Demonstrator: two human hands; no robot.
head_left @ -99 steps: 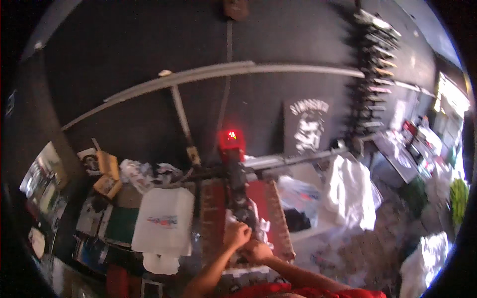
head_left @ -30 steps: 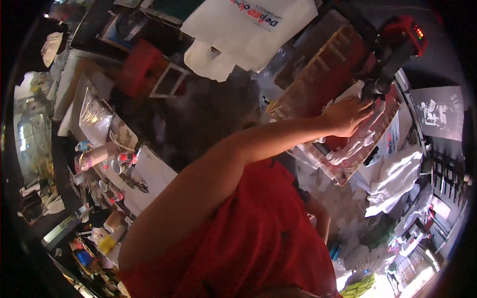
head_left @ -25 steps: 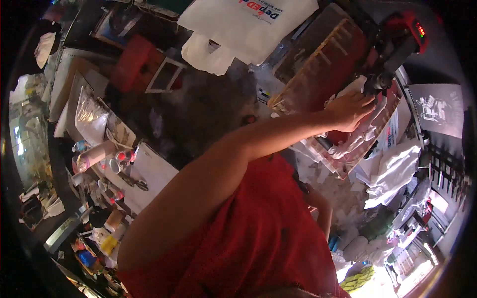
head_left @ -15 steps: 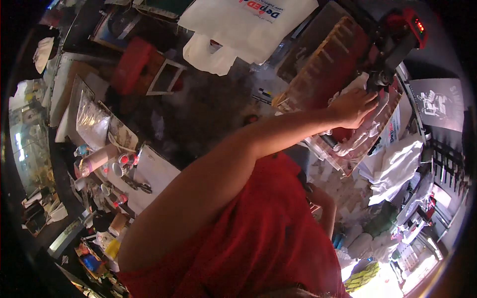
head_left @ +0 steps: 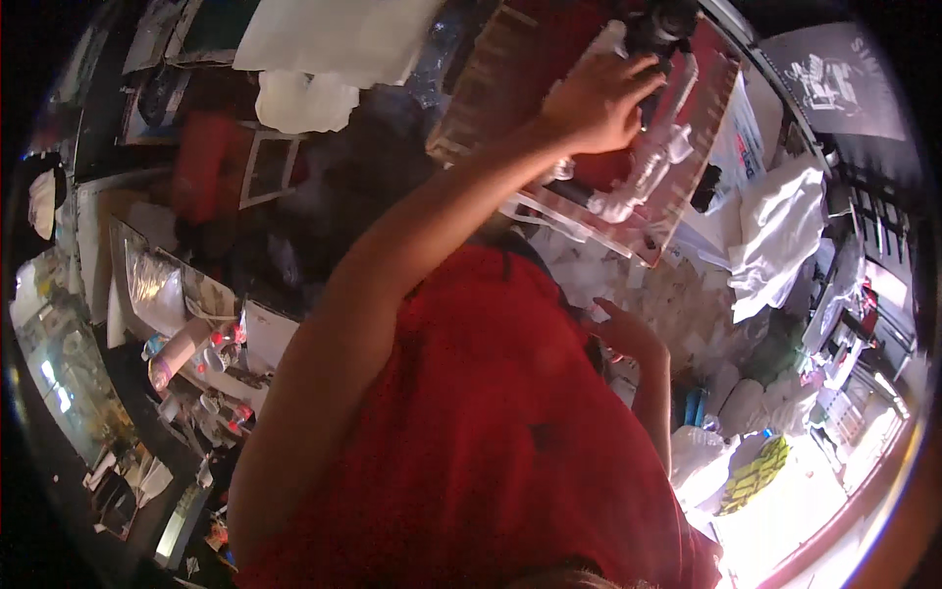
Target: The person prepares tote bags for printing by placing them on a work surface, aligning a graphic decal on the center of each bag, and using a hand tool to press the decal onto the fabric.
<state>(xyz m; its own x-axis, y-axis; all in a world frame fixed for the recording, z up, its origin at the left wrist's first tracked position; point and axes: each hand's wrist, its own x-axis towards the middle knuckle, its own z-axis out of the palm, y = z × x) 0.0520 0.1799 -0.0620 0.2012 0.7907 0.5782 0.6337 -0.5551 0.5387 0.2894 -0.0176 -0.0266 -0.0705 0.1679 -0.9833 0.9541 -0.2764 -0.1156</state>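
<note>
My left hand (head_left: 601, 106) reaches over a red panel (head_left: 549, 49) with a pale, worn frame edge. Its fingers are bent and spread apart, close to a black clamp-like fitting with a round knob (head_left: 665, 27). I see nothing clearly gripped, though the undersides of the fingers are hidden. Beside the hand, a crumpled white strip of cloth or plastic (head_left: 643, 187) lies along the panel. My right hand (head_left: 633, 334) hangs by my red shirt at the right, fingers apart and empty, above a pale littered surface.
White sheets or cloth (head_left: 780, 236) lie right of the panel, beside a dark printed board (head_left: 834, 83). A white bag (head_left: 329, 44) is at the far left, near a red box (head_left: 204, 167). Bottles and clutter (head_left: 182, 353) crowd the left side.
The view has shifted, so the panel sits further up and left. My left hand stays over the panel by the black fitting. My right hand has come up with its fingers extended.
</note>
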